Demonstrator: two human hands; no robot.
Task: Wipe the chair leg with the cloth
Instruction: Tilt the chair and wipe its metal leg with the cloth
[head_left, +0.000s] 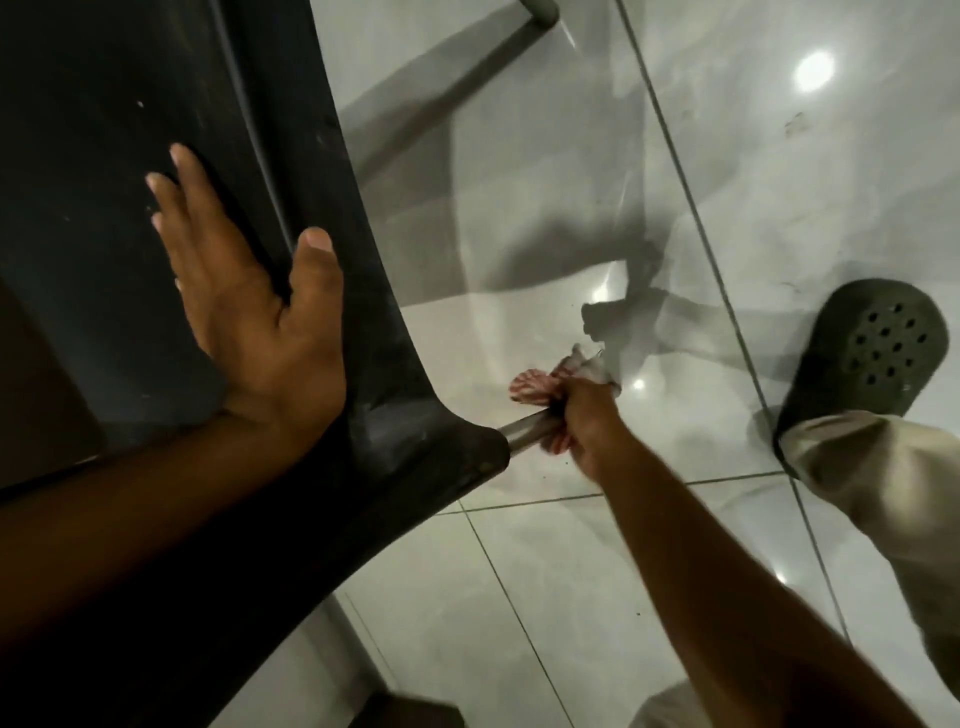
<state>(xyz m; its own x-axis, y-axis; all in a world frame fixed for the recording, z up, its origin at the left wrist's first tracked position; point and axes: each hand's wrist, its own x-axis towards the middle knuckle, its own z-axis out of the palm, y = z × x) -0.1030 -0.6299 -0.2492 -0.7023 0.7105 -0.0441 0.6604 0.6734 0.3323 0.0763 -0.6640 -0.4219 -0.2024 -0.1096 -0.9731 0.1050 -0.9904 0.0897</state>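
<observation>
A black plastic chair (156, 78) fills the left half of the view. Its metal leg (524, 430) runs out from the black corner socket toward the lower floor. My right hand (587, 426) is closed around that leg with a red-and-white striped cloth (530, 384) wrapped between palm and metal; cloth ends stick out above and below the fist. The leg beyond my fist is hidden. My left hand (249, 291) lies flat on the chair's black surface, fingers spread, thumb hooked over the rim.
Glossy grey floor tiles (571, 571) with dark grout lines and light reflections lie below. My foot in a dark perforated clog (867, 348) and beige trouser leg stand at the right. Another grey chair leg (540, 10) shows at the top.
</observation>
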